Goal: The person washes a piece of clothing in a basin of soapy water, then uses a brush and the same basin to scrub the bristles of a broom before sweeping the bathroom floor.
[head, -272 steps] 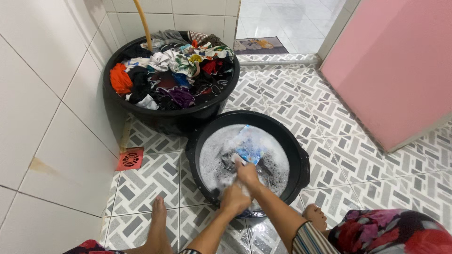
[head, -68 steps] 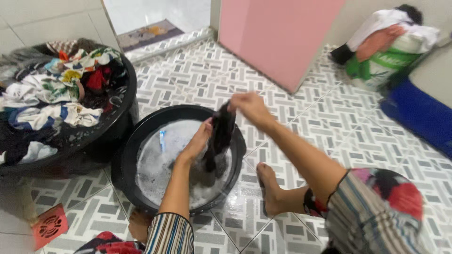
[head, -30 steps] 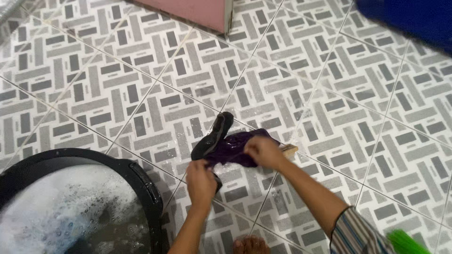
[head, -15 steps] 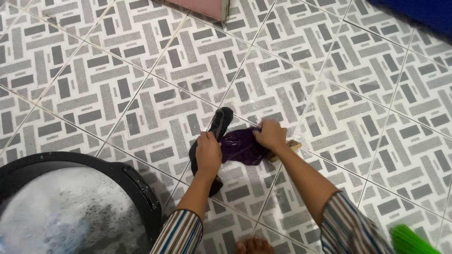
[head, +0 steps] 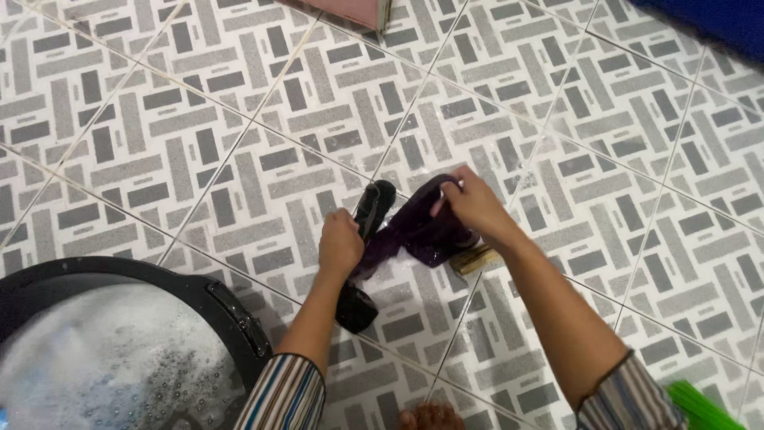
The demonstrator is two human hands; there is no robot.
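Nine seconds back both hands were down in the suds of the black basin [head: 231, 314], rubbing something pale blue. Then a dark wet garment [head: 414, 231] was lifted out, dripping, and carried over to the patterned floor [head: 239, 159], where it now lies spread. In the last second the left hand [head: 341, 245] has pressed down on its near end, and the right hand [head: 471, 205] has shifted up onto its far edge, gripping the fold.
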